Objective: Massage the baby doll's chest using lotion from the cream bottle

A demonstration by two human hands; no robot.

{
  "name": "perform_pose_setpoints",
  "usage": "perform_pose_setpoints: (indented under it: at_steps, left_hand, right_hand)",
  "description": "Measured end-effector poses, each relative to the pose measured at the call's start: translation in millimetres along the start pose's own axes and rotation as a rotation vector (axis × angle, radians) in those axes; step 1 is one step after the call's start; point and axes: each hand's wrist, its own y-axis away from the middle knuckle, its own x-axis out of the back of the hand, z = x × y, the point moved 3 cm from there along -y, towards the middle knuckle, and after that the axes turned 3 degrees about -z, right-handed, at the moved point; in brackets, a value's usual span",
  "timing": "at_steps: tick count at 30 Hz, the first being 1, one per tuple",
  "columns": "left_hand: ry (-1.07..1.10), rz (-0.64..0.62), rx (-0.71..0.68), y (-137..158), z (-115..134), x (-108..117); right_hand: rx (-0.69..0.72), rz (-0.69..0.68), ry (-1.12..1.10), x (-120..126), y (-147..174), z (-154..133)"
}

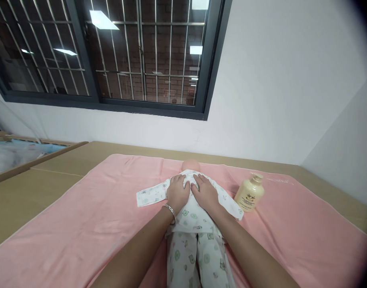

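Note:
A baby doll (pixel 191 165) lies on a pink sheet, its head at the far end and mostly hidden by the collar. It wears a white printed top (pixel 192 218) and matching trousers (pixel 183 256). My left hand (pixel 178 193) rests flat on the left of the doll's chest, fingers spread, a silver bangle at the wrist. On the right of the chest lies my right hand (pixel 205 193), also flat and open. The two thumbs nearly meet in the middle. Both sleeves stretch out sideways, and no doll hands show at the cuffs.
A pale yellow pump bottle (pixel 250 194) stands beside the right sleeve's cuff. The pink sheet (pixel 111 224) covers much of a tan surface (pixel 60 168). At far left is a wooden-edged bin (pixel 72 146) holding plastic-wrapped items. Behind are a white wall and a barred window (pixel 147 108).

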Motion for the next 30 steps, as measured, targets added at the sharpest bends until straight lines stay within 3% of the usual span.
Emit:
perform_pose_setpoints:
  at_steps: [30]
  left_hand:
    - [0.002, -0.051, -0.090, -3.3, -5.0, -7.4]
  right_hand:
    - [0.020, 0.003, -0.008, 1.0, 0.5, -1.1]
